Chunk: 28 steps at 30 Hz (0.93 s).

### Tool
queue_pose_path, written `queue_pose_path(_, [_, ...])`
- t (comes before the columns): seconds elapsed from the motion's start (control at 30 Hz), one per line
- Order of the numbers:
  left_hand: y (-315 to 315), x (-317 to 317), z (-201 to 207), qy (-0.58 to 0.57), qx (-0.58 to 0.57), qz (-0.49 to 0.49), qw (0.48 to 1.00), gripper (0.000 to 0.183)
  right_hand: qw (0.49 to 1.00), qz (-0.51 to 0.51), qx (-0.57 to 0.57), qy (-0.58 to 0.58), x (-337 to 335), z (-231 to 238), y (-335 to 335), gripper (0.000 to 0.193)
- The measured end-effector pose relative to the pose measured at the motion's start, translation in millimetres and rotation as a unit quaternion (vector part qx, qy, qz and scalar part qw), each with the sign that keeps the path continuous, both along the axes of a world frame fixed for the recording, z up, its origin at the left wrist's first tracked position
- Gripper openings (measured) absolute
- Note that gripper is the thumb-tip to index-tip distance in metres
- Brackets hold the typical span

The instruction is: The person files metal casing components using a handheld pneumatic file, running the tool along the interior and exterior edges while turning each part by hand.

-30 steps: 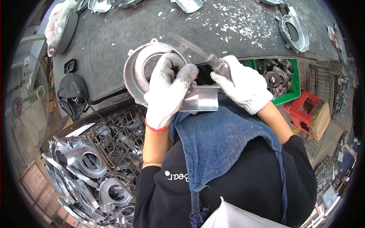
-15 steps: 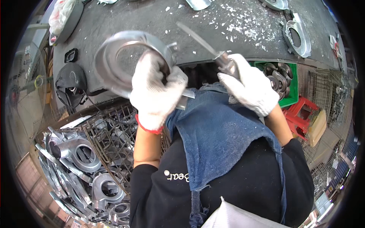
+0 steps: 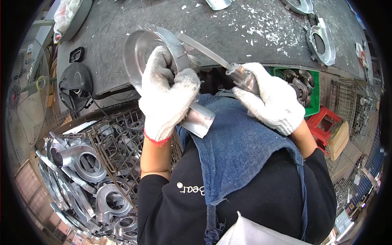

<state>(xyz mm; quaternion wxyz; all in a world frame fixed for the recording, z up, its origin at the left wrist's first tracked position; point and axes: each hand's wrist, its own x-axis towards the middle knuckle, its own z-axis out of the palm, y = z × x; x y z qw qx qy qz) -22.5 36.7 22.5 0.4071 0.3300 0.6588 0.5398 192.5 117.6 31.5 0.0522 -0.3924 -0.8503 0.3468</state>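
Observation:
My left hand (image 3: 168,96), in a white knit glove with red cuff trim, is closed around a silver metal blower housing (image 3: 131,57). The ring of this casting tilts above the table's near edge, and its spout (image 3: 201,120) sticks out below my hand, over the apron. My right hand (image 3: 271,96), gloved as well, grips the metal handle of a long flat-bladed metal tool (image 3: 208,51). The blade slants up and left, and its tip meets the rim of the ring. My left fingers hide part of the ring's inside.
White flakes (image 3: 267,30) are scattered over the dark table (image 3: 163,16). Another housing (image 3: 324,43) lies at its right. A wire basket (image 3: 118,147) and a heap of castings (image 3: 85,161) fill the lower left. A green crate (image 3: 313,107) of metal parts and a red stool (image 3: 322,122) stand at right.
My left hand has turned the housing, so its ring sits further right and its spout shows more. The tool has come lower, and its blade tip now reaches the ring's rim.

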Motion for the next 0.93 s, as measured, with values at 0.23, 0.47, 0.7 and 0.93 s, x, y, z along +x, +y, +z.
queue_pose_path(0.23, [0.0,19.0,2.7,-0.146,0.099,-0.005,0.984,0.043,0.999,-0.019,0.021,-0.038,-4.2,-15.1,-2.3,0.045])
queue_pose_path(0.47, [1.5,15.3,0.8,-0.146,0.055,0.009,0.988,0.04,0.988,-0.083,-0.132,0.004,6.6,3.9,2.6,0.047])
queue_pose_path(0.7, [2.1,18.7,-1.6,-0.165,0.079,-0.002,0.983,0.034,0.999,-0.034,-0.015,-0.024,2.4,3.3,1.7,0.047])
queue_pose_path(0.93, [9.9,26.7,-12.6,-0.165,0.151,-0.039,0.974,0.045,0.983,-0.027,-0.18,-0.022,1.8,1.8,3.4,0.058])
